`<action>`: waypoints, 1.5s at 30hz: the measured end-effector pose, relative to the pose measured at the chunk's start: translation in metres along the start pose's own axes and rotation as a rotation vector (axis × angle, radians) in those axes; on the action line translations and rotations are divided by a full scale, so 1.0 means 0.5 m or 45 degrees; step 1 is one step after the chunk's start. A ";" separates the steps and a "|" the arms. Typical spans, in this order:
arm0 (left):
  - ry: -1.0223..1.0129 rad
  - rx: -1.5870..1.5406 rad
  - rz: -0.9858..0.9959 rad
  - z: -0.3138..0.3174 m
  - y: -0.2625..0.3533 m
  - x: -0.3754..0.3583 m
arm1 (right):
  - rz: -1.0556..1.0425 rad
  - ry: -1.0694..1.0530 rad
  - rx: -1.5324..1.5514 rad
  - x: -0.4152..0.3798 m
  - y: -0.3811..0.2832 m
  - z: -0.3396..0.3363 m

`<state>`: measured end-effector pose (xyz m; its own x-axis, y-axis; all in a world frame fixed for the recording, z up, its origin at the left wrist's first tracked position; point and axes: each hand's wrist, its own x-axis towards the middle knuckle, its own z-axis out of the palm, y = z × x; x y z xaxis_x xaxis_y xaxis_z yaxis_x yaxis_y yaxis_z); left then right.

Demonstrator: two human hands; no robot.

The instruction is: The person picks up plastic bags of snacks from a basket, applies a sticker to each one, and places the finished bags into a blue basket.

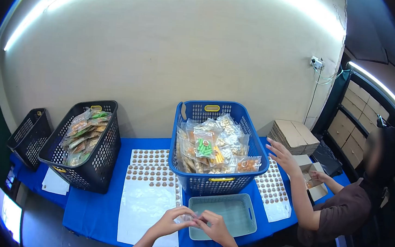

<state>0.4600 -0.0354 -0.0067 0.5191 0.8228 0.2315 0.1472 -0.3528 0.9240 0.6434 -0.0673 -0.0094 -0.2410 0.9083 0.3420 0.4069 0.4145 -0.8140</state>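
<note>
My left hand [171, 221] and my right hand [215, 227] meet at the near edge of the blue table [93, 208], both pinching one small clear packet [189, 218]. They hover over the near left corner of a shallow teal tray [227, 212]. Just behind the tray stands a blue basket [214, 145] piled with clear snack packets. Sheets of round brown stickers [152, 173] lie to the left of my hands.
A black basket [84, 145] full of packets stands at the left, an empty black one [29, 136] beyond it. A co-worker sits at the right, one hand [282, 155] over another sticker sheet [273, 190]. Flat cardboard [294, 135] is stacked behind.
</note>
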 end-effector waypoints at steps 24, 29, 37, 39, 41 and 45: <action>1.693 -0.613 0.240 -0.235 -0.047 -0.052 | 0.222 0.285 0.184 -0.129 0.114 0.090; 1.232 -0.697 0.215 -0.198 -0.090 -0.039 | 0.472 0.658 0.373 -0.160 0.136 0.011; 0.351 -1.415 0.067 0.041 -0.053 0.076 | 0.520 0.444 0.608 -0.128 0.076 0.019; 0.253 -1.551 0.010 0.084 -0.024 0.083 | 0.602 0.300 1.137 -0.130 0.070 0.054; 0.111 -1.718 0.006 0.107 -0.020 0.087 | 0.718 0.168 1.465 -0.149 0.075 0.059; 0.002 -1.382 -0.018 0.096 0.011 0.083 | 0.769 0.018 1.523 -0.161 0.094 0.035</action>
<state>0.5227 -0.0246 -0.0067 0.5222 0.8244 0.2183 -0.6703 0.2386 0.7026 0.6663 -0.1218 -0.0833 -0.2860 0.9336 -0.2159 -0.5718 -0.3470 -0.7434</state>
